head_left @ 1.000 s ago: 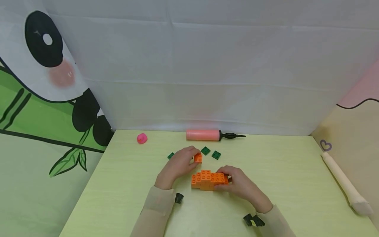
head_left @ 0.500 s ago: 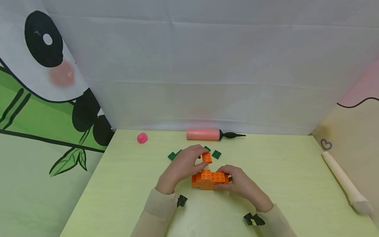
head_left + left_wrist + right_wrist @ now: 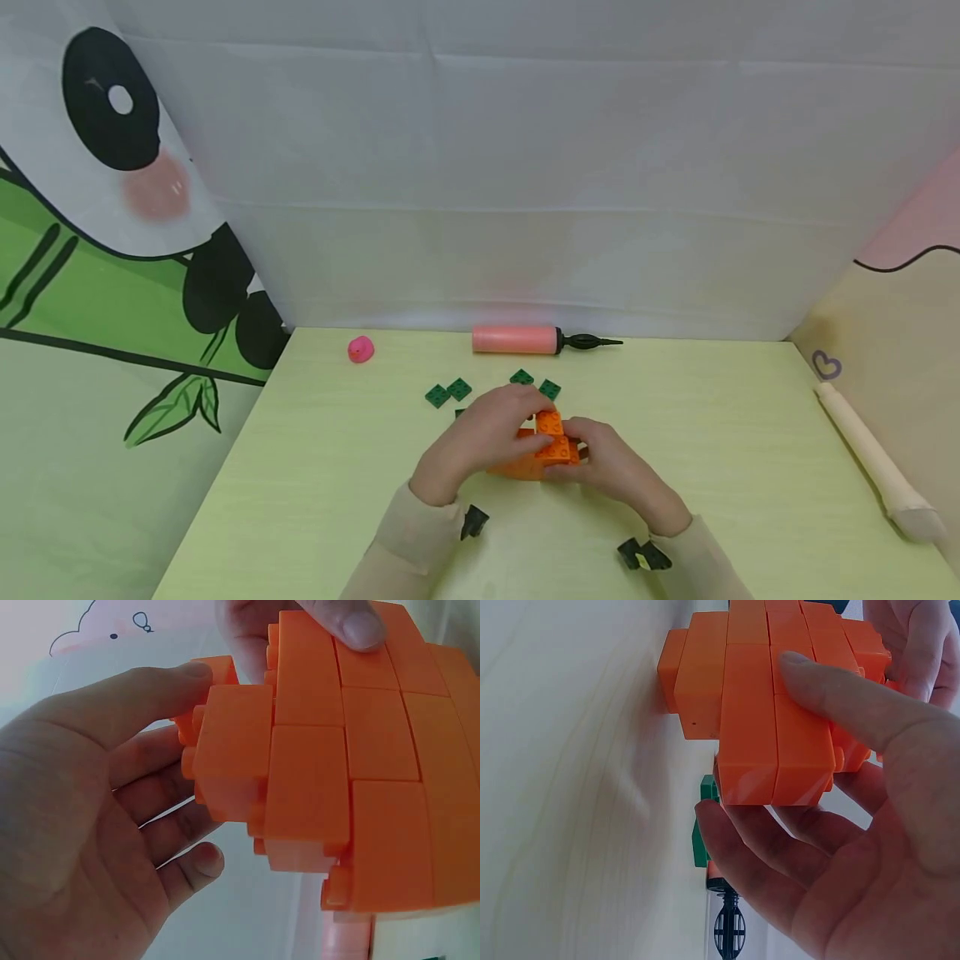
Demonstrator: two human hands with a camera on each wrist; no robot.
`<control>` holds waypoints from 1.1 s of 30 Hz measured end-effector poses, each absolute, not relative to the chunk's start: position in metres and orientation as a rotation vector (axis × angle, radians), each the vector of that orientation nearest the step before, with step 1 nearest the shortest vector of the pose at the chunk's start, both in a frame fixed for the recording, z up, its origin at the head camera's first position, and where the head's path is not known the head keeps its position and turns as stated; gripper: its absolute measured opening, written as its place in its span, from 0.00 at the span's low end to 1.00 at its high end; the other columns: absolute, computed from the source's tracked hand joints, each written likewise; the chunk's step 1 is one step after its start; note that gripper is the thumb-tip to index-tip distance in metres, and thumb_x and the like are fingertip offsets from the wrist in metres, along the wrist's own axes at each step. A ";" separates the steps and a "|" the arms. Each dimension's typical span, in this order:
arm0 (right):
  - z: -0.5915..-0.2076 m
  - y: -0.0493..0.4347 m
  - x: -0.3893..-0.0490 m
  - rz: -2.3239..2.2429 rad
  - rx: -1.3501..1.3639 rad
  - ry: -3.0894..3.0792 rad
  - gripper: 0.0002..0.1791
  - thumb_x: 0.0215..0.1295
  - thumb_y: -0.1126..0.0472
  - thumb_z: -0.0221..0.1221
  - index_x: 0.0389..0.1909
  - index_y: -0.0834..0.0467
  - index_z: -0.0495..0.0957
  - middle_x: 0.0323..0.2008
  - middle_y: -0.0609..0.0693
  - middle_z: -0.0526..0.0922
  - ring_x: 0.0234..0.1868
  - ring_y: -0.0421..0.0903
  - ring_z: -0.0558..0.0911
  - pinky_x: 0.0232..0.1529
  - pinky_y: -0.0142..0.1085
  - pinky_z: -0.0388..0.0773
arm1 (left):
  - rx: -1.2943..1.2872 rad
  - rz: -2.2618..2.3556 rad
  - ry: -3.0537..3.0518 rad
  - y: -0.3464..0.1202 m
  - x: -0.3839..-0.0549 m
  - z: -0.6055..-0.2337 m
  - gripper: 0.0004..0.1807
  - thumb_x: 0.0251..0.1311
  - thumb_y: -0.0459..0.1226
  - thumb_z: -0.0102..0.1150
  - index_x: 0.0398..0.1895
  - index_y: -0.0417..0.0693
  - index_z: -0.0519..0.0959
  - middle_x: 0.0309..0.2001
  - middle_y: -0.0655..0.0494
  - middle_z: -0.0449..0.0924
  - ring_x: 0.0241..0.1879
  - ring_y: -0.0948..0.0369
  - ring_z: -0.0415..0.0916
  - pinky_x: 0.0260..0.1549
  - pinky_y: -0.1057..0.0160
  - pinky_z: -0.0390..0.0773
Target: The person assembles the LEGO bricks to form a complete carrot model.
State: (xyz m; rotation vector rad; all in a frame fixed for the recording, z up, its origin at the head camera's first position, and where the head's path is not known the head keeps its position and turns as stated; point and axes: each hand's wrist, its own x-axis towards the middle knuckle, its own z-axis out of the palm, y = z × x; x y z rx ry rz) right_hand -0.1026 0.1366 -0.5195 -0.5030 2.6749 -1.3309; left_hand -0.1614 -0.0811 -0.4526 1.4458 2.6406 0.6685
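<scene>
While the right hand point(image 3: 600, 454) steadies the orange brick assembly point(image 3: 553, 454) at the lower centre of the head view, the left hand point(image 3: 491, 429) pinches a small orange brick point(image 3: 549, 422) at its upper side; this grip is narrow, thumb against fingertips, with the other fingers loosely bent and apart in the left wrist view; the right hand holds the right end of the assembly, thumb on one face and fingers round the other side; whether the assembly bears on the table point(image 3: 712, 417) cannot be told.

Status, as judged from these views: the main body is built, its orange bricks joined in stepped rows with close seams; the small orange brick appears to be at the point of fitting, but other bricks and the left hand hide its joint, so seating cannot be confirmed; a firm seat for this brick is what is left of the present step; no further loose orange brick shows.

Green bricks point(image 3: 437, 396) lie loose on the table, just above and to the upper left of the hands in the head view, one partly covered by the left hand; none is seen joined to the assembly; a pink pump point(image 3: 517, 339) lies beyond them, at the table's far edge, apart from the work.
</scene>
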 end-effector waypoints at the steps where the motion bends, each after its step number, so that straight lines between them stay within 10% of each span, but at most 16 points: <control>1: -0.520 0.137 -0.102 -1.334 -0.506 2.675 0.15 0.62 0.52 0.75 0.46 0.50 0.84 0.40 0.41 0.81 0.42 0.44 0.79 0.45 0.38 0.82 | 1.448 0.667 2.634 -0.081 -0.161 -0.453 0.13 0.69 0.42 0.68 0.52 0.47 0.85 0.47 0.59 0.83 0.43 0.62 0.76 0.44 0.67 0.77; 33: -0.517 0.135 -0.102 -1.305 -0.483 2.704 0.13 0.62 0.53 0.76 0.43 0.49 0.83 0.37 0.40 0.80 0.40 0.43 0.78 0.42 0.36 0.81 | 1.462 0.464 2.658 -0.072 -0.153 -0.457 0.12 0.61 0.41 0.72 0.34 0.55 0.74 0.31 0.66 0.70 0.27 0.64 0.67 0.28 0.67 0.66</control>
